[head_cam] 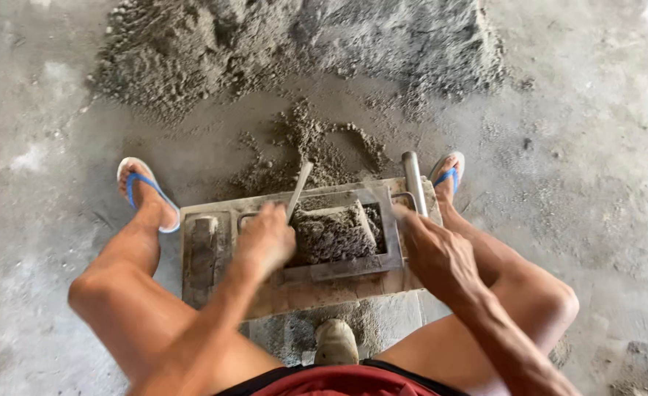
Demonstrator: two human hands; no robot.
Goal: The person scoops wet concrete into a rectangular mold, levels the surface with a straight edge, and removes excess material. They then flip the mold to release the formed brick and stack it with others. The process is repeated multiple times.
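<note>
A metal block mould (387, 258) sits on a flat board (225, 207) between my knees, heaped with damp grey cement mix (331, 233). My left hand (267, 239) is closed around a thin metal bar (300, 188) that slants up from the mould's left side. My right hand (435, 253) rests on the mould's right edge, fingers pointing toward the mix, just below an upright metal pipe handle (413, 180). Whether the right hand grips anything is hidden.
A large pile of grey cement mix (295, 44) lies ahead on the concrete floor, with loose clumps (317, 139) trailing toward the board. My feet in blue-strapped sandals (142, 188) (448, 174) flank the board. A rounded grey lump (336, 342) sits below it.
</note>
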